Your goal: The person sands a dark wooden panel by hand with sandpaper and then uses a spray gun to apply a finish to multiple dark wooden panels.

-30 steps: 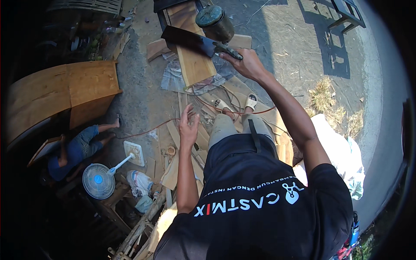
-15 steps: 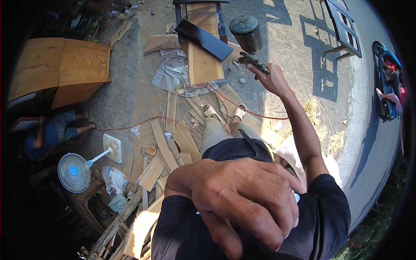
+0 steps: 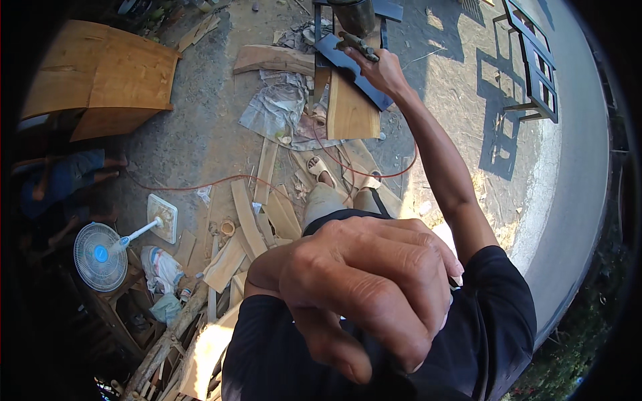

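Observation:
My right hand [image 3: 382,72], arm stretched forward, is closed around a spray gun [image 3: 358,47] with a dark round cup [image 3: 353,15] at its far end. The gun is over a dark painted board [image 3: 366,83], which lies slantwise across a light wooden plank [image 3: 351,117]. A red hose [image 3: 412,157] curves up toward my right arm. Large and close, my left hand [image 3: 371,281] hangs in front of my chest with its fingers curled. Whatever those fingers may hold is hidden.
Wood offcuts [image 3: 247,214] and crumpled sheeting [image 3: 274,110] lie around my feet. A standing fan [image 3: 100,256] and a wooden cabinet [image 3: 127,67] are at left, near a crouching person [image 3: 57,184]. Dark frames [image 3: 531,73] stand by the road [image 3: 575,187] at right.
My right hand has carried the spray gun forward and left, from beside the dark board to over it. The view has shifted somewhat. A passing motorbike has left the picture. My left hand stays curled.

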Demonstrator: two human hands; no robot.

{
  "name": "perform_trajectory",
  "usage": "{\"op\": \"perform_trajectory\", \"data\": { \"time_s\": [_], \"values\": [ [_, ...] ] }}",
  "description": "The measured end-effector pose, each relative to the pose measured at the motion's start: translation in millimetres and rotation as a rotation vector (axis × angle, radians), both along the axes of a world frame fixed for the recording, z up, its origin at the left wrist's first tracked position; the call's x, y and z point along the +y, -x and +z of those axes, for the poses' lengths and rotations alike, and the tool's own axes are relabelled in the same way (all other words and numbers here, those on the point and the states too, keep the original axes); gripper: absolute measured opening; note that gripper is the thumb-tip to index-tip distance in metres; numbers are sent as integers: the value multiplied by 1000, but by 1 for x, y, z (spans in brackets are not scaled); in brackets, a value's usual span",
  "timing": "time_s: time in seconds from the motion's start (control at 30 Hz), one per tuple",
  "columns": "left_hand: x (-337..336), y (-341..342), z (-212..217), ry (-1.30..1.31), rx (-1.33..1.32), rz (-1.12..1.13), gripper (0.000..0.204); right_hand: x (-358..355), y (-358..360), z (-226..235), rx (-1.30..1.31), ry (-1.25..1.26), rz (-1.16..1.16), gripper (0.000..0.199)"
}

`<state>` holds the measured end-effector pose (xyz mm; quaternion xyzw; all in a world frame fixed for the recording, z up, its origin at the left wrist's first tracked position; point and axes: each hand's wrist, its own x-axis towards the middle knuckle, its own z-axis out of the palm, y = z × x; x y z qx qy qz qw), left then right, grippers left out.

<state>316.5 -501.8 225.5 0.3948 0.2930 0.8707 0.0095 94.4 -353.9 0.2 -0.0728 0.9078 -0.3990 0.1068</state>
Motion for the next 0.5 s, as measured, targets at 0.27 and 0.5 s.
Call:
{"op": "perform_trajectory", "data": {
  "time_s": [0.27, 0.5],
  "values": [
    [-78, 16, -66, 378, -286, 132, 39, -21, 23, 9, -49, -49, -59, 66],
    [-129, 25, -155, 658, -565, 334, 19, 43, -51, 43, -209, -25, -145, 63]
  ]
}}
